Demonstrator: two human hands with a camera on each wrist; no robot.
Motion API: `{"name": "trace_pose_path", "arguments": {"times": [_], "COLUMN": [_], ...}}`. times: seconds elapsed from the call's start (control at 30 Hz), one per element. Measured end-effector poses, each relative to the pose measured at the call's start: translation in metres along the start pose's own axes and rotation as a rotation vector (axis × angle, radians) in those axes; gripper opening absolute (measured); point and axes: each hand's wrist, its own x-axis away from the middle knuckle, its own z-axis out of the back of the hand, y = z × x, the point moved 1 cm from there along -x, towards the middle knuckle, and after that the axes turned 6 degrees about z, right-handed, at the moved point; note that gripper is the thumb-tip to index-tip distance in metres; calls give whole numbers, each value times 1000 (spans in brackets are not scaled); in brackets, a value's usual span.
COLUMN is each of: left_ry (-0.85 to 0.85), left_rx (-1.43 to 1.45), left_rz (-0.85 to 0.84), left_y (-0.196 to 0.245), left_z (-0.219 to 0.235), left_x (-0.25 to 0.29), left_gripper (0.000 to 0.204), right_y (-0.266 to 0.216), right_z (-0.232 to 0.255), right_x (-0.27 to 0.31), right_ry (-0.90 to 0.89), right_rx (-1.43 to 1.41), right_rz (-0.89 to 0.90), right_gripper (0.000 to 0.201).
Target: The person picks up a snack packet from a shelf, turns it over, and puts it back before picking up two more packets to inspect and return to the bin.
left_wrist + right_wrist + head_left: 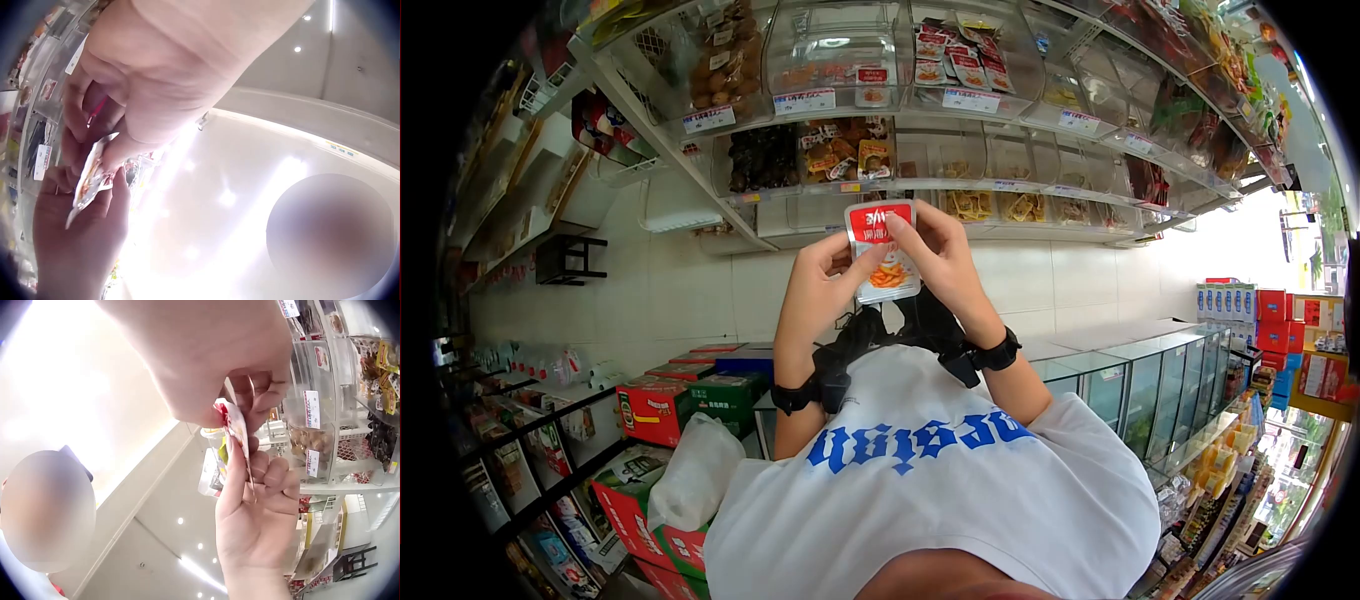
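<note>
Both hands hold a small red and white snack packet (887, 284) in front of the chest in the head view. It has a picture of orange food on its lower part. My left hand (825, 278) pinches its left edge, thumb on the front and fingers behind. On the opposite side my right hand (948, 268) grips it, the thumb lying across the red upper part. Seen nearly edge-on, the packet (89, 178) looks thin and flat in the left wrist view. The right wrist view shows the packet (235, 425) between the two hands, its back partly hidden by fingers.
Ahead stand shelves with clear plastic bins (840, 60) of packaged snacks and price tags (804, 101). Behind on the left are red and green cartons (650, 410) with a white plastic bag (697, 472). Glass cases (1155, 395) line the right, and a dark stool (570, 260) stands far left.
</note>
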Motion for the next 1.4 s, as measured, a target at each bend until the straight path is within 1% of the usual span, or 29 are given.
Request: {"name": "trace_pose_path", "arguments": {"times": [0.03,0.1,0.13,0.17,0.23,0.27,0.3,0.33,0.43,0.47,0.5,0.57,0.6,0.7,0.8,0.83,0.87,0.9,0.97,1.03,1.07,1.1,1.17,1.27,1.37,1.4], "left_ry": [-31,-90,-119,-108,-94,-107,-84,-62,11,50,90,72,65,46,55,63,128,148,183,258,274,281,286,381,317,283], "left_rx": [-28,-83,-7,5,30,-86,-72,-57,8,19,31,32,34,115,165,170,183,108,-41,5,-91,-118,-275,-713,-815,-871], "left_rz": [9,28,35,27,14,-23,-30,-37,-20,-15,-11,-8,-7,-23,-68,-86,-128,-167,-243,-252,-289,-325,-272,-355,-340,-278], "left_y": [-2,-7,-8,-8,-7,-4,-3,-3,-7,-9,-10,-11,-11,-10,1,5,9,8,2,6,0,8,13,19,7,1], "left_z": [3,8,5,1,-5,-5,-5,-5,-3,-3,-2,-2,-3,-6,-5,-5,-6,0,17,24,34,36,50,59,68,70], "left_x": [-1,-5,-6,-8,-14,-16,-18,-21,-33,-37,-42,-49,-53,-60,-73,-81,-92,-106,-139,-175,-200,-216,-251,-289,-314,-319], "left_gripper": [27,26,27,26,25,24,24,24,25,25,25,32,34,43,47,48,39,35,28,23,26,29,32,34,30,31], "right_y": [3,10,8,8,6,9,12,13,8,13,19,30,33,40,43,40,35,30,32,42,48,56,68,88,104,116], "right_z": [1,7,9,10,11,14,18,23,29,34,35,34,35,40,40,39,37,35,33,36,36,40,37,39,46,51], "right_x": [-1,-1,0,1,-2,-4,-5,-6,-5,-4,-4,-4,-7,-19,-41,-52,-66,-81,-117,-157,-177,-197,-228,-262,-277,-281], "right_ry": [4,24,35,47,143,198,254,237,182,125,109,72,64,114,163,169,175,181,208,214,193,149,121,-2,-203,-293], "right_rx": [-6,27,53,78,39,22,7,35,-1,-13,-11,-9,5,15,69,115,160,206,335,519,461,637,691,747,883,953], "right_rz": [-21,-10,-2,3,-13,-16,-19,-12,-75,-102,-102,-101,-98,-112,-16,42,101,161,275,413,407,555,545,411,217,203], "right_gripper": [24,23,23,24,27,28,29,28,23,27,30,37,45,48,53,54,56,58,44,33,20,18,15,18,20,19]}}
